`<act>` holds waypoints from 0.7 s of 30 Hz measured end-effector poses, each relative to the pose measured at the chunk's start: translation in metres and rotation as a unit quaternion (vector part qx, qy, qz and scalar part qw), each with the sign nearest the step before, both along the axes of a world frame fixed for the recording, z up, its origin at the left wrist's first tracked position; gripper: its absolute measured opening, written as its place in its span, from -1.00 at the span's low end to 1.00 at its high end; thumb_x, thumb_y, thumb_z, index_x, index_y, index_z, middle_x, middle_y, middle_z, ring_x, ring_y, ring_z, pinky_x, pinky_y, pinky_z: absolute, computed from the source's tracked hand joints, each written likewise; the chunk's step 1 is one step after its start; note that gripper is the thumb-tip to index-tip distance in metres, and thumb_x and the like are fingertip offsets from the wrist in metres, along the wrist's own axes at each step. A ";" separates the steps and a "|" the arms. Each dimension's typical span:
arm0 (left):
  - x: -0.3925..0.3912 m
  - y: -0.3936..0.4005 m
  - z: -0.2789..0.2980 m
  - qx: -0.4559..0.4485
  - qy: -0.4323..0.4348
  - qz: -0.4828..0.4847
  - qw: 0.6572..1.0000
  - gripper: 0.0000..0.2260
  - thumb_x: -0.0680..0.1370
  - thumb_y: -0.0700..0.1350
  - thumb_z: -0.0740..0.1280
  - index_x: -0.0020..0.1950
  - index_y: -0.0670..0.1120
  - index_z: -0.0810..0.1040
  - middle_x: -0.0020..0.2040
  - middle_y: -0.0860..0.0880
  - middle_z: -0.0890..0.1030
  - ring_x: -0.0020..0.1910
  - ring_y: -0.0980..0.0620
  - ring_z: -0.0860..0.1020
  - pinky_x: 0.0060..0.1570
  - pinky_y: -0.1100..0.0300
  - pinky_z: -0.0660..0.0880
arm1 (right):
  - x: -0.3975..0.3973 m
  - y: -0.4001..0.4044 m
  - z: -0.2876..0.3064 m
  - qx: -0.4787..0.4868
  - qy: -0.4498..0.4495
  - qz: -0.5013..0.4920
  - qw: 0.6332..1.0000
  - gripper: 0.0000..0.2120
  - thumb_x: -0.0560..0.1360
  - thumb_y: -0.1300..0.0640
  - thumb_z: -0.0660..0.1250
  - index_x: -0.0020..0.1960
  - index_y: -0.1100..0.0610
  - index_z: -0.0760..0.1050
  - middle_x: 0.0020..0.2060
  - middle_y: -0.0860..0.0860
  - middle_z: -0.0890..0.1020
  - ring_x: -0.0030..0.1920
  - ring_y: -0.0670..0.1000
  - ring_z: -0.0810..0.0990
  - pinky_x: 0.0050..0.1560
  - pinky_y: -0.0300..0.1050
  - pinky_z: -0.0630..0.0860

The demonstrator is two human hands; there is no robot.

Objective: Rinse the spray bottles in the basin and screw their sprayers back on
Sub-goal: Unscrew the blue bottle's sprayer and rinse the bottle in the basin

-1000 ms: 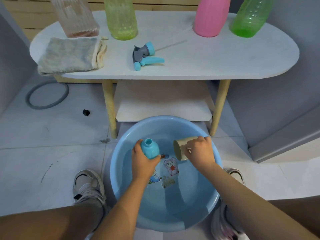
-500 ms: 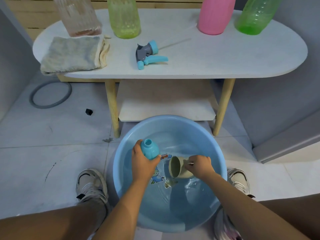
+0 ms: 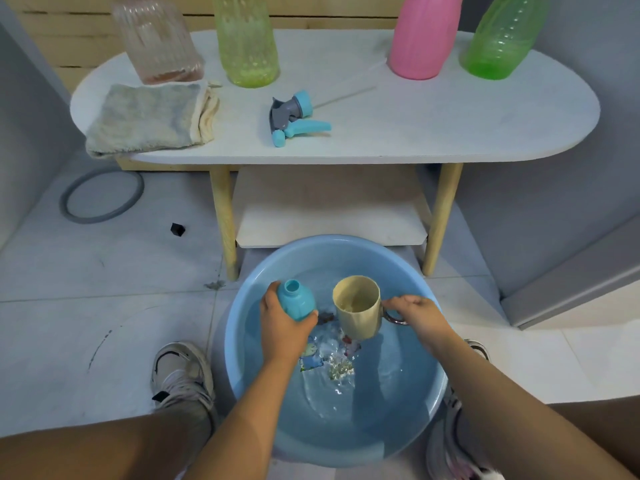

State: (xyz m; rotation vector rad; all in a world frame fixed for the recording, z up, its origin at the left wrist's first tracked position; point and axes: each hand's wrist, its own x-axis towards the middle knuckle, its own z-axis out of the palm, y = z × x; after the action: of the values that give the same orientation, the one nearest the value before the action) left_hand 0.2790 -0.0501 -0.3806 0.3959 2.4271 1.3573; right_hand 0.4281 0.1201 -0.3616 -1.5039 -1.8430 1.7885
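My left hand point(image 3: 282, 327) grips a small blue spray bottle point(image 3: 295, 299) with its neck open, held over the blue basin point(image 3: 429, 386) of water. My right hand point(image 3: 415, 311) holds a beige mug point(image 3: 358, 308) by its handle, upright above the water and holding water inside. The bottle's blue and grey sprayer point(image 3: 294, 117) lies on the white table point(image 3: 433, 119), its thin tube pointing right.
On the table's back edge stand a clear ribbed bottle point(image 3: 157, 39), a yellow-green bottle point(image 3: 247, 39), a pink bottle point(image 3: 424, 36) and a green bottle point(image 3: 502, 36). A folded cloth point(image 3: 149, 117) lies at the left. A grey ring point(image 3: 102, 195) lies on the floor tiles.
My right hand dipped the mug into the basin water and lifted it out upright, filled. The left hand kept holding the blue bottle in place.
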 end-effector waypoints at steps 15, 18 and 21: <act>0.008 0.012 0.005 -0.005 0.017 -0.032 0.999 -0.28 0.26 -0.10 0.57 0.34 -0.07 0.33 0.22 -0.07 0.45 0.16 -0.08 0.47 0.09 0.00 0.51 | -0.047 -0.013 0.079 0.409 0.048 0.097 0.906 -0.64 0.37 0.16 0.47 -0.44 0.32 0.40 -0.55 -0.03 0.32 -0.42 -0.09 0.29 -0.36 -0.31 0.23; 0.009 0.013 0.005 -0.005 0.021 -0.038 0.999 -0.27 0.26 -0.10 0.58 0.35 -0.09 0.32 0.23 -0.08 0.44 0.17 -0.08 0.47 0.08 0.04 0.50 | -0.049 -0.020 0.079 0.476 0.071 0.103 0.870 -0.63 0.32 0.19 0.48 -0.50 0.29 0.37 -0.57 -0.15 0.22 -0.41 -0.11 0.23 -0.29 -0.34 0.17; 0.009 0.014 0.006 -0.003 0.017 -0.039 0.999 -0.27 0.27 -0.14 0.57 0.36 -0.08 0.32 0.24 -0.08 0.42 0.17 -0.06 0.46 0.07 0.11 0.47 | -0.052 -0.022 0.075 0.533 0.096 0.106 0.834 -0.63 0.30 0.10 0.37 -0.52 0.09 0.21 -0.58 -0.16 0.15 -0.41 -0.03 0.24 -0.25 -0.28 0.08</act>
State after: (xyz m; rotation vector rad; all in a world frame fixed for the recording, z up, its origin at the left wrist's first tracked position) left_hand 0.2878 -0.0363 -0.3743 0.5107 2.4151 1.3197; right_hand 0.3756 0.0977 -0.2868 -0.6599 -2.2955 0.5944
